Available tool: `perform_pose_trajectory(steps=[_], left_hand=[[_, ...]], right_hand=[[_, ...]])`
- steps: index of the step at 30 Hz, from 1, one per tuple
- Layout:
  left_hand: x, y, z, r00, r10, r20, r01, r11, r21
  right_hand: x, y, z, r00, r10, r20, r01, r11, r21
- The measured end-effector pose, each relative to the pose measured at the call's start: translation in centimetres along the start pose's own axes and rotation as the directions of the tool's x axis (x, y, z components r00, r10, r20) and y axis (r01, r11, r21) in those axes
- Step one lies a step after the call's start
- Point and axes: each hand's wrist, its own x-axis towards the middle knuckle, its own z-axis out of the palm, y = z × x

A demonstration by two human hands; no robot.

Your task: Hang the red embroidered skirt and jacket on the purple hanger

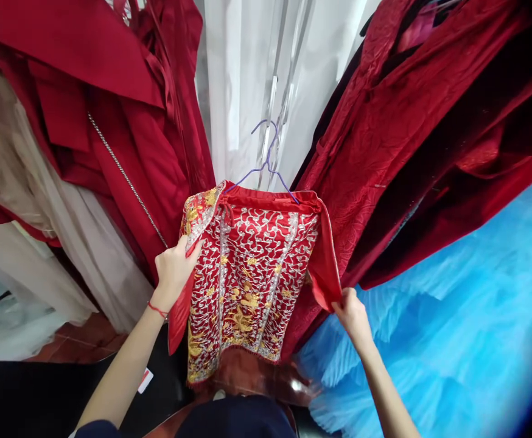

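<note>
A red garment [252, 274] with silver and gold embroidery hangs on a purple wire hanger [266, 161] in the middle of the rack. My left hand [175, 271] grips its left edge, fingers curled over the fabric. My right hand [352, 311] pinches the plain red flap at its lower right corner. A thin red cord circles my left wrist.
Dark red dresses [407, 134] hang on the right, red and beige gowns [78, 134] on the left, one with a silver chain strap. White sheer fabric [248, 73] hangs behind. Bright blue tulle [453, 340] fills the lower right. A black surface [24, 395] lies lower left.
</note>
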Motion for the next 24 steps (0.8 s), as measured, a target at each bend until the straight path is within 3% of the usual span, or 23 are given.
perform_pose_trajectory(steps=[2,4,8,10,14,17,21,24], left_hand=[[0.3,-0.4,0.2,1.000,-0.011,-0.004,0.011,1.000,0.013],[0.5,-0.5,0.5,1.000,-0.017,-0.009,0.017,1.000,0.017],[1.2,-1.0,1.1,1.000,-0.024,-0.007,0.024,1.000,0.015],[1.5,-1.6,1.3,0.999,-0.045,-0.005,0.045,0.999,0.024],[1.7,-2.4,2.1,0.998,-0.052,0.042,0.051,0.998,0.019],[1.6,-1.8,2.9,0.996,-0.034,0.084,0.032,0.999,0.020],[1.7,-0.6,3.7,0.997,-0.016,0.079,0.013,0.999,0.034],[1.9,-0.2,3.9,0.998,-0.005,0.065,0.004,1.000,0.014]], right_hand=[[0.3,1.7,0.3,0.985,0.158,0.070,-0.155,0.987,-0.041],[0.2,2.3,0.5,0.972,0.220,0.087,-0.205,0.966,-0.160],[-0.1,2.5,0.3,0.962,0.239,-0.135,-0.271,0.904,-0.331],[0.2,3.2,-0.1,0.928,0.308,-0.207,-0.358,0.891,-0.279],[0.9,4.5,-0.7,0.876,0.453,-0.163,-0.472,0.877,-0.097],[0.8,4.9,-0.6,0.871,0.466,-0.156,-0.478,0.876,-0.054],[0.2,6.1,-0.7,0.943,0.333,0.024,-0.333,0.943,0.008],[0.0,7.0,-0.9,0.932,0.343,0.115,-0.318,0.928,-0.192]])
